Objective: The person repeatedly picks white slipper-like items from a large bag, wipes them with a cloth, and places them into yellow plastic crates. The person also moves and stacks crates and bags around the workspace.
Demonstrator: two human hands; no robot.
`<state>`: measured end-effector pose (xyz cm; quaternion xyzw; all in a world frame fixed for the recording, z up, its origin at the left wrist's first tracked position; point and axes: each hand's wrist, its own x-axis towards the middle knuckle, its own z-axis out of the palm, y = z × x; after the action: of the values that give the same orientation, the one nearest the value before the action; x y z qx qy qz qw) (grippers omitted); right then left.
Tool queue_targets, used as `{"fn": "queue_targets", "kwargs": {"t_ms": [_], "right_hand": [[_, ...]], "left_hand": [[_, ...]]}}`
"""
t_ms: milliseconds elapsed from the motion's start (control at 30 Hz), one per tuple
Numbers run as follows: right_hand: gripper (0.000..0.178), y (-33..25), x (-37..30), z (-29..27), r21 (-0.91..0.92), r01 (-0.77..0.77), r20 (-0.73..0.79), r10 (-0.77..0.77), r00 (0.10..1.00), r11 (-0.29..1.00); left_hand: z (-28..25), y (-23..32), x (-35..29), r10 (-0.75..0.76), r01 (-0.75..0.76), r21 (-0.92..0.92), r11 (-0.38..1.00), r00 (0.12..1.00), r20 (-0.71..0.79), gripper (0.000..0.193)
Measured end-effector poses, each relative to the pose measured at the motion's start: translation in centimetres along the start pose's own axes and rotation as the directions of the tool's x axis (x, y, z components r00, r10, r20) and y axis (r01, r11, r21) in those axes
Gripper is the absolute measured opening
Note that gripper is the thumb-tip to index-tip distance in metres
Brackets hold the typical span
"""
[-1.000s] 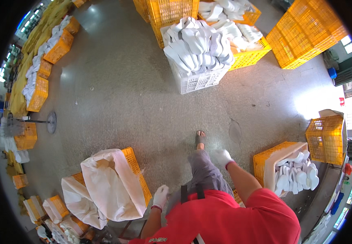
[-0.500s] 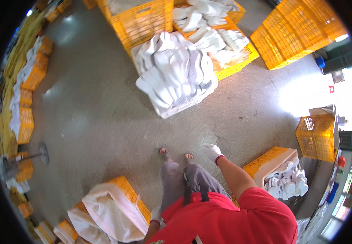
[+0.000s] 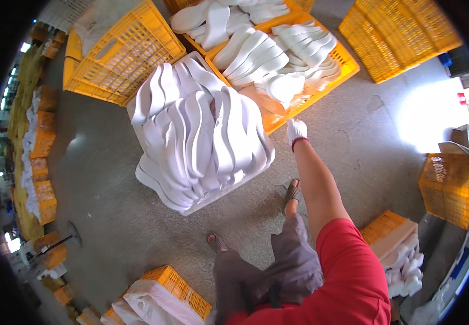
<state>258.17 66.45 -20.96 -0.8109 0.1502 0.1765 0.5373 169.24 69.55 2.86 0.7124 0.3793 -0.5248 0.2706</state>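
My right hand (image 3: 297, 130), in a white glove with a red cuff, reaches forward close to the near corner of a yellow crate (image 3: 321, 96). Its fingers are foreshortened, so their pose is unclear, and no held thing shows. White insole-shaped pieces (image 3: 253, 57) lie stacked in rows in that crate. Left of the hand, a white crate (image 3: 229, 190) is heaped above its rim with similar curved white pieces (image 3: 191, 135), packed on edge. My left hand is out of view.
Tall yellow crates stand at the far left (image 3: 129, 57) and far right (image 3: 399, 38). A cloth-covered crate (image 3: 191, 295) is near my left leg; a crate (image 3: 383, 230) with white pieces stands at my right. A standing fan (image 3: 72, 233) is on the left.
I have stepped forward, so the heaped white crate and yellow crates are nearer. My right arm has stretched forward toward the yellow crate. My left hand has left the view.
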Motion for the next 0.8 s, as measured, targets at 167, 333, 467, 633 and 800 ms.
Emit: {"fn": "queue_targets", "kwargs": {"t_ms": [167,333,467,633,800], "right_hand": [[0.05,-1.4,6.1,2.8,0.347,-0.383,0.14,0.357,0.924,0.856],[0.044,0.3,7.8,-6.1,0.308,-0.231,0.067,0.221,0.973,0.923],[0.04,4.6,10.6,-18.8,0.106,-0.218,-0.044,0.223,0.974,0.97],[0.038,13.5,6.4,-30.3,-0.027,-0.223,-0.116,0.218,0.969,0.974],[0.039,22.5,-6.9,-34.2,0.164,-0.228,-0.223,0.261,0.939,0.96]], "left_hand": [[-0.4,7.8,-0.2,-0.096,0.112,-0.1,0.989,0.984,0.148,0.044],[-3.5,11.4,-2.1,-0.128,0.138,-0.188,0.972,0.99,0.063,0.047],[-6.5,11.8,-0.8,-0.065,0.057,-0.257,0.965,0.998,-0.019,0.052],[-14.9,19.2,5.9,0.03,-0.029,0.01,1.0,0.995,-0.095,0.051],[-25.0,36.6,13.9,0.487,-0.506,0.084,0.859,0.753,-0.443,0.058]]}}
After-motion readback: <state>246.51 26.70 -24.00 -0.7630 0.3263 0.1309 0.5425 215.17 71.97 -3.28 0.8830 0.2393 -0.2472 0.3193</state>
